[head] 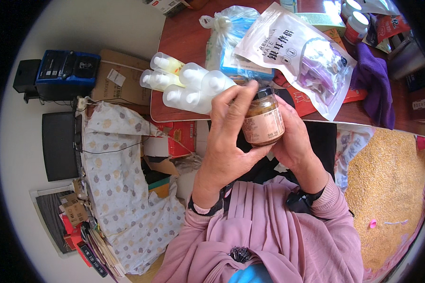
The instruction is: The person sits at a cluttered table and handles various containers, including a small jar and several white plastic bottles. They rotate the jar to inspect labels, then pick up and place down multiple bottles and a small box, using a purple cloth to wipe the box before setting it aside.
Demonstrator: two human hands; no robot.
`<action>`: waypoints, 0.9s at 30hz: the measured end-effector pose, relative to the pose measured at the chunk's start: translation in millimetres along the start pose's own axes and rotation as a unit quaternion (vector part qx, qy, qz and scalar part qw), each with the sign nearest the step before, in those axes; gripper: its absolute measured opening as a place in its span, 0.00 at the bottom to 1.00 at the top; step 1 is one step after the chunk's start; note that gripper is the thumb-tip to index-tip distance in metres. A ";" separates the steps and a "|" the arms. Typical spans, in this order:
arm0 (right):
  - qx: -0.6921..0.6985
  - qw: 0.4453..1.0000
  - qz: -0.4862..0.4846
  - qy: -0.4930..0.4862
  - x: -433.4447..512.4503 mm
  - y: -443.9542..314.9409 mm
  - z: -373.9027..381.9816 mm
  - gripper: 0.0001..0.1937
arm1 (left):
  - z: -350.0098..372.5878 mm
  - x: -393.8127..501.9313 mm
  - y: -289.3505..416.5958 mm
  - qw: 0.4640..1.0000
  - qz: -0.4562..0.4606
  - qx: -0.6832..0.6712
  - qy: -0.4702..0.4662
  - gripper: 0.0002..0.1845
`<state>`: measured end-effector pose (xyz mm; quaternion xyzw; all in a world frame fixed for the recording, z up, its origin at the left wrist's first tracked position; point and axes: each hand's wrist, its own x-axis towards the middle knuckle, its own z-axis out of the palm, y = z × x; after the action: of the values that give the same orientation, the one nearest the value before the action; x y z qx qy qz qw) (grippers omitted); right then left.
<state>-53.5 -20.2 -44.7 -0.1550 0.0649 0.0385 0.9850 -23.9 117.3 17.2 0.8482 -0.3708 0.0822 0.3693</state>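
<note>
Between my two hands is a glass jar (264,122) with a black lid (264,92), a pale pink printed label and brownish contents. It is tilted a little, held just past the table's near edge. My left hand (228,138) grips its left side, thumb under the base and fingers up by the lid. My right hand (293,136) supports it from the right and behind; most of those fingers are hidden by the jar. Beyond the jar lie a white resealable pouch (294,56) bearing writing and a tied clear plastic bag (230,39) with blue things inside.
Several translucent pump bottles (193,83) are grouped at the left of the brown table (184,39). A purple cloth (375,88) hangs over its right edge near white bottles (357,26). Yellow grain (386,184) is spread at the right. A patterned cloth (117,169) covers furniture at left.
</note>
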 end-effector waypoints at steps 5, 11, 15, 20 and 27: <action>0.031 0.999 0.043 0.004 -1.7 0.9 6.7 0.13 | 10.5 0.3 -10.4 0.976 -0.045 -0.209 0.026 0.53; -0.017 1.000 0.005 0.016 2.3 -1.6 1.6 0.11 | -0.2 0.1 -5.0 0.998 0.000 -0.065 0.007 0.51; -0.020 1.000 -0.002 0.017 2.5 -1.8 -0.6 0.11 | -2.2 0.7 0.8 1.000 0.017 -0.007 -0.014 0.53; -0.009 1.000 0.011 0.016 0.3 -1.9 3.7 0.12 | 3.1 2.4 -4.6 0.997 -0.014 -0.077 0.011 0.53; -0.014 1.000 0.005 -0.016 5.1 -2.6 3.1 0.14 | 1.3 2.9 -11.4 0.994 0.033 -0.101 0.014 0.53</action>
<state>-47.8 -21.4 -41.7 -0.1680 0.0490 0.0470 0.9834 -14.1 119.9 11.1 0.7930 -0.3994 0.0683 0.4549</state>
